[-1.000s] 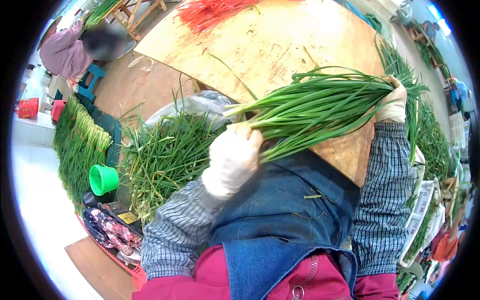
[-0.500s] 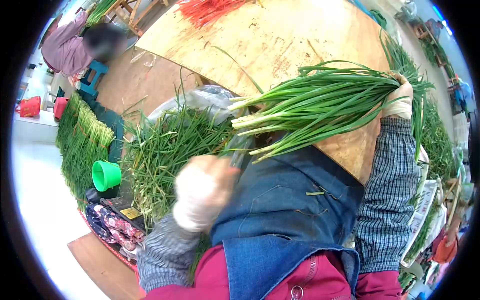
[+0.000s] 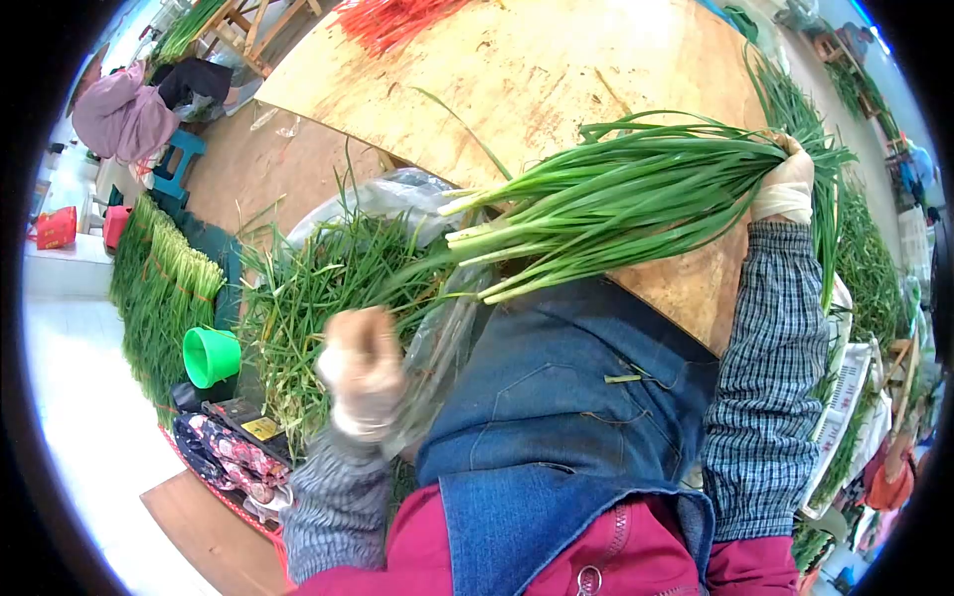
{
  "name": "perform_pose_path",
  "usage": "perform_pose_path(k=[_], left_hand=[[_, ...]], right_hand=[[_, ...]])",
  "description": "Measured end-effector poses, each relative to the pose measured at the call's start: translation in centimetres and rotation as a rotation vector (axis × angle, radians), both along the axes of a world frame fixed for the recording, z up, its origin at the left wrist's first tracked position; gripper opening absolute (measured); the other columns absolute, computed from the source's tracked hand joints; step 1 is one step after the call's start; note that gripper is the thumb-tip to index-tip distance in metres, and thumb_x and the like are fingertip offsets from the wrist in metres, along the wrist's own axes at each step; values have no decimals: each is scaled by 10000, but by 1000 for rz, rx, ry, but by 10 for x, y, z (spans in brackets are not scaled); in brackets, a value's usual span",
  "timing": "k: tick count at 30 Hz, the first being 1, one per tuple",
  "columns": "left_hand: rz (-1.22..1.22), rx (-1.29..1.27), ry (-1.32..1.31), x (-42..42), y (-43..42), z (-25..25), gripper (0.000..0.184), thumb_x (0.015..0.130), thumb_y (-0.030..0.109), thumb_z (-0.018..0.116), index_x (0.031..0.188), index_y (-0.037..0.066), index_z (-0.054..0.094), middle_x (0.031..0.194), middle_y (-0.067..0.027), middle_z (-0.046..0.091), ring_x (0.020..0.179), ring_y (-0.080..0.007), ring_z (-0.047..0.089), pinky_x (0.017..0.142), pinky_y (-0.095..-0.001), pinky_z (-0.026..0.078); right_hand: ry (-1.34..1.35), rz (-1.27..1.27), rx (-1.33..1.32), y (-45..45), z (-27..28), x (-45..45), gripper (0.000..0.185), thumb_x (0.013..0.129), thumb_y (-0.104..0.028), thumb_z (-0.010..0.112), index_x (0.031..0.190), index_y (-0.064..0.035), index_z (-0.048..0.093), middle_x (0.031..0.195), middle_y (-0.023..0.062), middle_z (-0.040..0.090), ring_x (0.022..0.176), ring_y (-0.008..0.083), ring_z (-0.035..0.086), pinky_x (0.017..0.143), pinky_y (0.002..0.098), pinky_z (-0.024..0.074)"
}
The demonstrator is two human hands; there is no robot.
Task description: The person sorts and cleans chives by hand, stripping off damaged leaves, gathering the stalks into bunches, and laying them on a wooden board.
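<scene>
My right hand (image 3: 788, 184), with a pale wrap at the wrist, is closed around the leafy end of a bunch of chives (image 3: 636, 204). The pale stem ends point left, over the table corner and above my lap. My left hand (image 3: 364, 370), smeared by motion, is curled in front of a heap of loose green leaves (image 3: 328, 288). A blurred green streak runs between its fingers and the stem ends; what the fingers hold is not clear. Clear plastic (image 3: 437, 348) lies under and beside the heap.
A wooden table (image 3: 477, 89) spreads ahead, with red strips (image 3: 388, 22) at its far edge. To the left are stacked chive bundles (image 3: 164, 288) and a green bucket (image 3: 211, 358). A person (image 3: 124, 114) is near a blue stool (image 3: 179, 159). More greens (image 3: 865, 268) lie at right.
My left hand has moved left and slightly down, away from the stem ends. The bunch in my right hand has shifted only slightly with the view.
</scene>
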State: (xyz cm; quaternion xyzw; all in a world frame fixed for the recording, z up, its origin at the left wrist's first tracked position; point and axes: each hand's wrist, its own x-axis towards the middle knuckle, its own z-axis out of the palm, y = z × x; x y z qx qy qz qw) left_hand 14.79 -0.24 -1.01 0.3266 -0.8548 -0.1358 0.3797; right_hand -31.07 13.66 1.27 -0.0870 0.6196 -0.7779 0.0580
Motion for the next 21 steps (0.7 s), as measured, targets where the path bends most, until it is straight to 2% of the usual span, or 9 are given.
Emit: perform_pose_path(k=[3,5,7,9,13,17,18,19,21], left_hand=[[339,-122,-478,93,-32,-34,77,792,83,632,785,47,565,692,-116,572,550,-268,567,506,-348,475],[260,44,-867,99,-20,-18,127,799,121,633,742,42,552,697,-119,568,559,-262,567,505,-354,474],[49,-26,-324,54,-2,-8,124,754,119,678,788,46,583,704,-103,568,569,-244,559,512,-333,465],[-129,-50,-164,5,9,8,157,742,43,677,876,49,595,789,-122,606,683,-283,579,602,-332,475],[-297,183,-340,-77,15,27,274,765,174,654,952,-18,594,885,-206,598,818,-346,568,737,-382,448],[-474,758,-52,-96,27,-5,213,807,160,617,935,-10,626,742,-152,610,655,-211,570,602,-291,441],[-420,1008,-25,-92,31,0,153,764,126,663,854,4,644,767,-163,625,727,-287,607,658,-318,474],[-352,1152,-29,-84,30,-1,158,758,108,666,875,4,643,764,-134,633,690,-221,601,634,-303,467],[-292,1157,-72,-61,20,-6,150,753,103,659,866,5,645,746,-100,636,676,-160,583,623,-261,462]], right_hand=[[35,26,22,0,3,3,238,838,-138,411,777,7,590,724,146,630,631,259,601,638,336,520],[-4,40,-29,-2,5,3,232,839,-135,413,780,9,585,723,145,628,632,260,602,635,336,520],[-74,44,-118,-3,7,-1,231,842,-135,413,781,14,578,722,147,626,628,267,602,632,339,522],[-24,-11,-105,-8,12,4,223,847,-128,404,787,16,563,734,162,625,614,280,599,623,344,524],[-35,3,-101,-4,16,8,202,841,-110,402,796,13,556,729,168,618,612,284,597,618,344,524],[-19,-16,-87,-1,10,5,180,823,-112,432,793,10,561,726,152,619,612,272,596,616,334,519],[-1,-23,-57,-1,8,8,179,823,-113,435,792,9,562,726,148,619,612,268,596,617,331,518],[14,-28,-25,-1,6,11,178,824,-115,437,791,7,563,725,144,619,612,265,596,618,328,518],[-56,0,-100,-2,-1,7,192,830,-118,432,787,6,572,729,137,620,626,257,594,627,318,512]])
